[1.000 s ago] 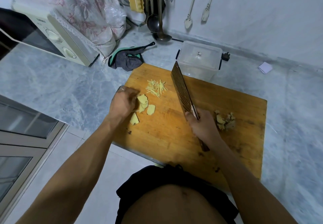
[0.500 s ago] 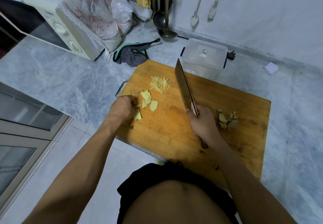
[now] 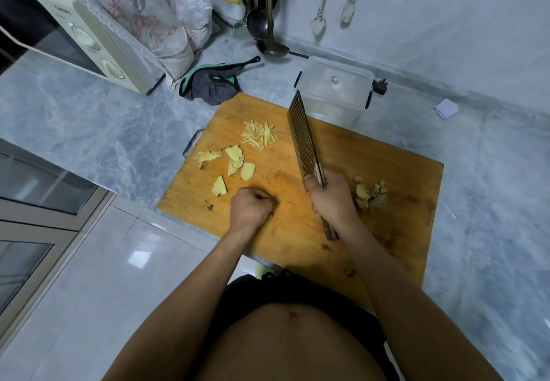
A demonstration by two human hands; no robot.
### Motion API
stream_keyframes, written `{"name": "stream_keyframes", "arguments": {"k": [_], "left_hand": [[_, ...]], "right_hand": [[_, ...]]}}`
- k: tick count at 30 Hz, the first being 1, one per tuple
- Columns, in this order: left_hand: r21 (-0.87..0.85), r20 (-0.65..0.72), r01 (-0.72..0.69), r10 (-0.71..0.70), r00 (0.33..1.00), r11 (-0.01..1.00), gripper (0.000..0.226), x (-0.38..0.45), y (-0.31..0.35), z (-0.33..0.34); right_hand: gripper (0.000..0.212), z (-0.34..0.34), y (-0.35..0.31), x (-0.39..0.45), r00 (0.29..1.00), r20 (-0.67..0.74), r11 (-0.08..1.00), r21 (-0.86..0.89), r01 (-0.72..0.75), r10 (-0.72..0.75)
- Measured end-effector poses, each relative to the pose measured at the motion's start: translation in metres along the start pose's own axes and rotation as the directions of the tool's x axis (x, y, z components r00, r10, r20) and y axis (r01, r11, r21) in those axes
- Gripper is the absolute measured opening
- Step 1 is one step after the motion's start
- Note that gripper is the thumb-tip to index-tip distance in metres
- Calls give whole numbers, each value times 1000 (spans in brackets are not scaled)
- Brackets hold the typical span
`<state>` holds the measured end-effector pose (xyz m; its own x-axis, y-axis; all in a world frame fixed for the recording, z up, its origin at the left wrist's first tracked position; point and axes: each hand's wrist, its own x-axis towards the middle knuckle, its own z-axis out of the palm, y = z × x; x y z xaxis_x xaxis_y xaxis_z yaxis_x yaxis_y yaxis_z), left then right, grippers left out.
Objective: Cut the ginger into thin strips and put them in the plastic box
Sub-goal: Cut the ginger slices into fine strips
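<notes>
A grey-veined marble tabletop point(image 3: 89, 118) filled most of the frame, meeting a pale wall point(image 3: 446, 8) along the upper right. At the upper left stood a cream microwave point(image 3: 89, 41), draped with a flowered cloth point(image 3: 143, 2). Ladles point(image 3: 265, 17) hung at the top centre, with two spoons point(image 3: 321, 20) on the wall just to their right. A dark rag point(image 3: 211, 86) lay crumpled near the microwave, and a small slip of paper point(image 3: 445, 108) sat at the right. Glossy pale floor tiles point(image 3: 104, 276) and a glass-fronted cabinet point(image 3: 32, 202) occupied the lower left. The light was cool and even.
</notes>
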<state>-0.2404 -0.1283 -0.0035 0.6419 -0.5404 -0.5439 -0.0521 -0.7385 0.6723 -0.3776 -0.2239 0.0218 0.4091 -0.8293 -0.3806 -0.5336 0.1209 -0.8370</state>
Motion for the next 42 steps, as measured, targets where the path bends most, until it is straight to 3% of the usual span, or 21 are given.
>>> {"name": "stream_keyframes", "arguments": {"k": [4, 9, 11, 15, 18, 21, 24, 26, 29, 33, 37, 42], "left_hand": [[148, -33, -89, 95, 995, 985, 13, 0, -6, 1], [-72, 56, -29, 33, 998, 997, 18, 5, -12, -13], [-129, 20, -51, 54, 998, 990, 14, 9, -13, -24], [92, -194, -262, 275, 942, 961, 17, 30, -7, -54], [288, -269, -339, 415, 869, 896, 26, 57, 8, -78], [504, -174, -342, 481, 859, 793, 36, 83, 20, -87], [626, -107, -244, 391, 914, 740, 36, 98, 24, -86], [587, -150, -241, 396, 906, 773, 29, 102, 22, -87], [371, -267, -305, 415, 870, 877, 21, 92, 22, -86], [201, -172, -405, 439, 882, 892, 12, 42, 13, -62], [256, -45, -474, 501, 865, 842, 10, 12, -17, -25], [380, -99, -460, 529, 843, 803, 14, -4, -24, 0]], "right_hand": [[27, 0, 2, 0, 1000, 12, 1000, 25, -16, 16], [25, -1, -1, 1, 999, 32, 1000, 24, -17, 16], [25, -1, 0, 1, 999, 34, 999, 30, -19, 18], [24, -1, 1, 3, 999, 38, 999, 31, -22, 21], [25, -1, 0, 2, 999, 27, 999, 39, -22, 21], [24, -1, -1, 2, 999, 16, 999, 33, -32, 31], [25, -1, -3, 3, 999, 10, 999, 6, -48, 48], [27, -1, -3, 4, 998, 6, 998, 1, -57, 57], [26, -2, -2, 4, 998, 1, 997, 17, -70, 70], [25, -1, -5, 2, 997, -11, 996, 40, -74, 74], [25, 0, 1, -3, 998, -33, 998, 47, -50, 51], [27, -6, 5, -13, 1000, -21, 1000, -4, -1, 1]]}}
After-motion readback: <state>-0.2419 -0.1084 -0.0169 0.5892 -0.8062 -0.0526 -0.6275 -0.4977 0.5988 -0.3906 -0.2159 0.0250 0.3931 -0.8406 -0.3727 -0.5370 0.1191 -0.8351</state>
